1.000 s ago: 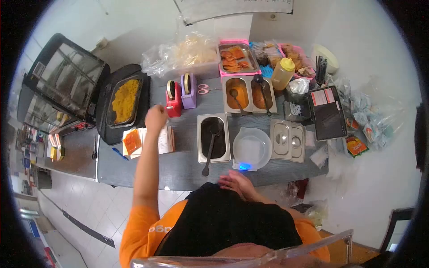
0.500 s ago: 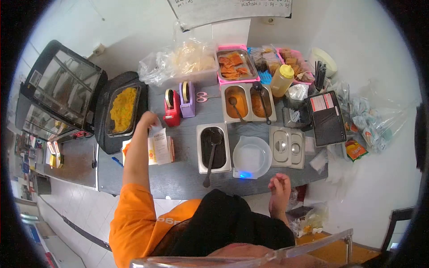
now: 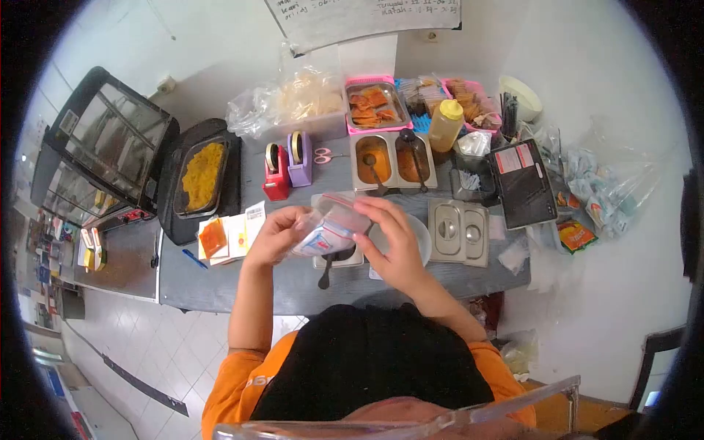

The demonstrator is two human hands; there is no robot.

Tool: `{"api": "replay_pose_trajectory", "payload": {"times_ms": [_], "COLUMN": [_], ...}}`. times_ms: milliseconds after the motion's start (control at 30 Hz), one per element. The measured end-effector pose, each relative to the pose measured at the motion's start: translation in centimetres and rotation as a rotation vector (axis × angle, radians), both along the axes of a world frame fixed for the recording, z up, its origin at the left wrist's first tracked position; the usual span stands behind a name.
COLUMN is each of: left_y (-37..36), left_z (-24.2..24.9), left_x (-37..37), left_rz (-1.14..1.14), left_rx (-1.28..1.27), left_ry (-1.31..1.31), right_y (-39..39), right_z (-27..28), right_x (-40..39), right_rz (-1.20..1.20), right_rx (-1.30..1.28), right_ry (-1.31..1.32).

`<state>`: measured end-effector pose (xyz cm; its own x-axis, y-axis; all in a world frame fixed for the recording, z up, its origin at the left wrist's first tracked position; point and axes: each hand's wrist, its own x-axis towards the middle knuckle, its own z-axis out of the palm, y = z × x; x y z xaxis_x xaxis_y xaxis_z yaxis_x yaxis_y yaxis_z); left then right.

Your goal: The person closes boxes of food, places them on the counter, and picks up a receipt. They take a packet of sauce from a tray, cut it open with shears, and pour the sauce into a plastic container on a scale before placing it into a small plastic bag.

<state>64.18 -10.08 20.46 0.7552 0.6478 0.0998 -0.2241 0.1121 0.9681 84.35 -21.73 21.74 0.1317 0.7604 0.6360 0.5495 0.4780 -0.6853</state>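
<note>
In front of me, above the table, both hands hold a clear plastic bag (image 3: 328,233) with red and blue print. My left hand (image 3: 276,236) pinches its left side. My right hand (image 3: 398,248) has thumb and fingers at its right edge. Beneath them, the bag and hands partly hide a steel pan of dark sauce with a ladle (image 3: 325,279) and a translucent bowl (image 3: 423,242). Left of my left hand lie white printed packets (image 3: 236,238) with an orange piece (image 3: 213,238) on top.
Two tape dispensers, red (image 3: 276,180) and purple (image 3: 300,167), stand behind the hands. Further back are steel pans of orange sauce (image 3: 374,165), a yellow-capped bottle (image 3: 445,126) and a tray of orange slices (image 3: 376,106). Steel lids (image 3: 458,233) and a tablet (image 3: 524,183) are at right.
My left hand has come from the packets at left to the middle with the plastic bag. My right hand has risen from the table's front edge to the bag. The view has shifted slightly.
</note>
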Motion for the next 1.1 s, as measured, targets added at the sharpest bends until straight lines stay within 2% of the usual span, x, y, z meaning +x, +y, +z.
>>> {"api": "replay_pose_trajectory", "payload": {"times_ms": [100, 200, 267, 333, 367, 400, 433, 467, 500, 533, 567, 667, 800, 900, 967, 1033, 1100], "left_y": [-2.2, -3.8, -5.0, -6.3, -7.0, -8.1, -9.2, -10.6, -12.3, -13.6, -14.2, -15.4, -17.2, -18.4, -18.8, -19.4, -19.8], "left_z": [-0.2, -0.7, -0.9, -1.2, -1.2, -0.6, 0.0, 0.8, 1.6, 1.9, 0.9, -3.2, -6.3, -7.9, -7.8, -6.8, -5.9], "left_x": [0.8, 1.6, 2.4, 3.5, 4.3, 5.4, 6.4, 7.3, 8.1, 8.6, 9.2, 10.6, 11.8, 11.7, 11.9, 12.1, 12.2], "left_rz": [0.003, 0.054, 0.088, 0.272, 0.264, 0.448, 0.627, 0.624, 0.479, 0.333, 0.336, 0.235, 0.091, 0.016, 0.065, 0.106, 0.335], "left_rx": [-0.095, -0.075, -0.049, 0.185, 0.185, 0.602, 1.020, 1.019, 1.108, 1.190, 1.182, 1.184, 1.075, 0.972, 1.045, 1.106, 1.276], "left_ry": [-0.026, -0.008, 0.008, 0.119, 0.118, 0.217, 0.313, 0.312, 0.335, 0.359, 0.365, 0.189, -0.002, 0.014, 0.057, 0.101, 0.225], "right_y": [-1.3, -3.0, -4.2, -5.4, -6.0, -6.6, -7.2, -7.6, -8.3, -9.2, -10.2, -13.3, -17.0, -19.0, -19.6, -19.8, -19.9], "right_z": [-0.6, -0.7, -0.8, -0.9, -1.1, -1.4, -2.0, -2.4, -2.8, -3.3, -3.8, -5.6, -7.3, -8.3, -8.5, -8.5, -8.6], "right_x": [0.9, 1.9, 2.2, 3.2, 3.7, 4.0, 4.3, 4.5, 4.6, 4.7, 4.8, 5.6, 7.2, 7.2, 6.7, 6.8, 6.8], "right_rz": [0.012, -0.015, -0.047, 0.001, 0.053, 0.045, 0.114, 0.187, 0.186, 0.243, 0.300, 0.365, 0.426, 0.474, 0.341, 0.281, 0.217], "right_rx": [0.016, 0.106, 0.024, -0.016, -0.061, -0.062, -0.154, -0.245, -0.248, -0.373, -0.502, -0.629, -0.678, -0.681, -0.699, -0.674, -0.652], "right_ry": [0.047, -0.066, 0.123, 0.128, 0.135, 0.135, 0.280, 0.424, 0.426, 0.581, 0.735, 0.742, 0.713, 0.713, 0.816, 0.724, 0.638]}}
